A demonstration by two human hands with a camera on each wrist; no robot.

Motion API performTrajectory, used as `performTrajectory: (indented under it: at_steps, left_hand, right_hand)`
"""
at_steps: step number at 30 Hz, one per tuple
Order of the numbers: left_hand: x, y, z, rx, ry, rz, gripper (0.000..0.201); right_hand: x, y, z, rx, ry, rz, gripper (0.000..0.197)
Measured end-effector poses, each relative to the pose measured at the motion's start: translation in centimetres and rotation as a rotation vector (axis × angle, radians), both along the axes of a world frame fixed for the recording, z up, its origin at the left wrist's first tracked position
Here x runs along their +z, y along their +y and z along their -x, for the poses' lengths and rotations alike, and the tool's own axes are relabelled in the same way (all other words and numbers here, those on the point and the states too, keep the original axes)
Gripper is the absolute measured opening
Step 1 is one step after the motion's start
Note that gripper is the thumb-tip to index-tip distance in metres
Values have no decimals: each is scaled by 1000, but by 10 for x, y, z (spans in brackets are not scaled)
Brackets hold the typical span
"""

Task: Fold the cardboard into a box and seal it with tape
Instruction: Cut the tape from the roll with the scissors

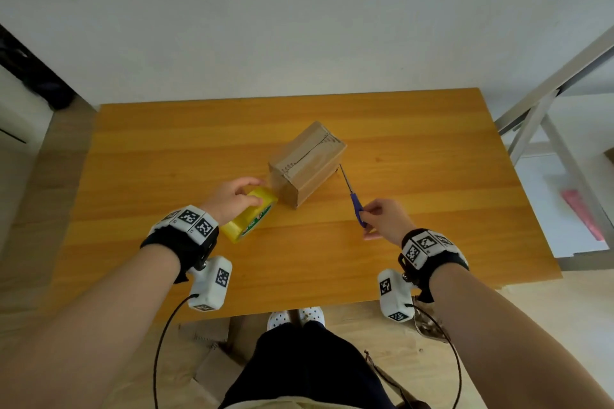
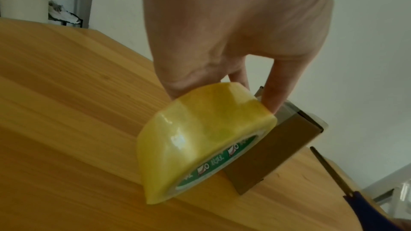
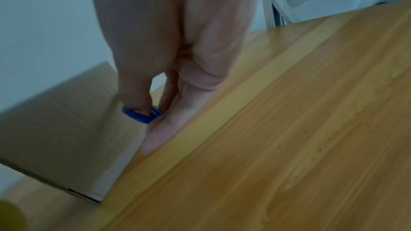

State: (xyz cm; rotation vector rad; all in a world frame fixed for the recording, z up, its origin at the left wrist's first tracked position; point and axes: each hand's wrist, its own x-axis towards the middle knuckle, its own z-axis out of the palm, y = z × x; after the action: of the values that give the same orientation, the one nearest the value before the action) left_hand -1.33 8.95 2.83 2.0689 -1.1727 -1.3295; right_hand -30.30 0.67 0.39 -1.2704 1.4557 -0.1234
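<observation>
A closed brown cardboard box [image 1: 307,163] with clear tape along its top seam stands mid-table; it also shows in the wrist views as the box [image 2: 273,155] and the box [image 3: 66,129]. My left hand [image 1: 237,197] grips a yellow tape roll [image 1: 250,217] standing on its edge just left of the box; the roll [image 2: 200,138] touches the table. My right hand [image 1: 385,217] holds blue-handled scissors [image 1: 357,204] by the handle [image 3: 141,114], blades shut and pointing toward the box's right side.
The wooden table [image 1: 432,209] has bare surface in front and to the right. A white metal frame [image 1: 545,123] stands off the table's right edge. Flat cardboard pieces [image 1: 212,352] lie on the floor near my feet.
</observation>
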Motion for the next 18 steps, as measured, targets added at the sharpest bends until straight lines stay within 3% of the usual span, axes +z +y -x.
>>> performTrajectory:
  at_steps: [8, 12, 18]
  left_hand:
    - [7, 4, -4, -18, -34, 30, 30]
    - [11, 7, -4, -23, -35, 42, 29]
    - [11, 11, -2, -24, -8, 58, 28]
  right_hand:
    - [34, 19, -13, 51, -303, -266, 11]
    - [43, 24, -27, 193, -272, -432, 17]
    - [49, 28, -47, 271, -205, -510, 26]
